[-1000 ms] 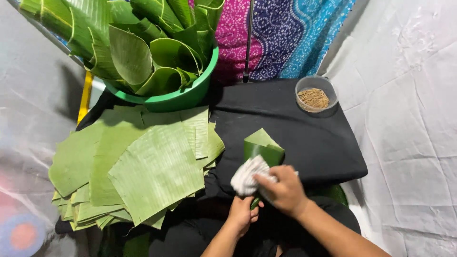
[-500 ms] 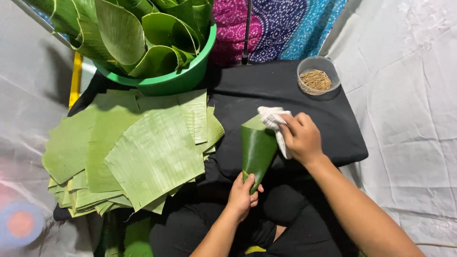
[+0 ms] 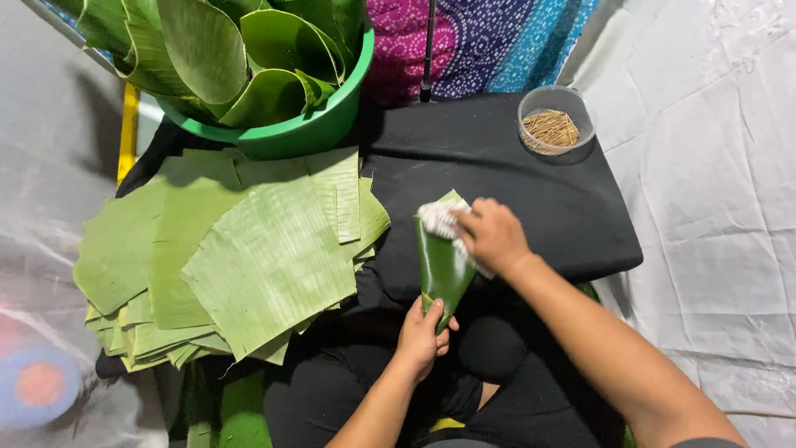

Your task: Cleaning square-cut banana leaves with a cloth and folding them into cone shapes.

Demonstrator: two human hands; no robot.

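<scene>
Black cloth surface (image 3: 531,191): leaf stack (image 3: 240,257), green tub (image 3: 307,133), stick bowl (image 3: 554,120).

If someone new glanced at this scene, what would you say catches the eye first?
The fanned stack of pale green leaf sheets at left stands out, with a green tub of curled leaves behind it. At centre, the left hand holds the lower end of a dark leaf while the right hand presses a white cloth on it. A bowl of sticks sits on the black mat.

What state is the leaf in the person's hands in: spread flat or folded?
Folded. The leaf narrows to a point in the left hand, while the right hand presses a white cloth on its wide end.
</scene>
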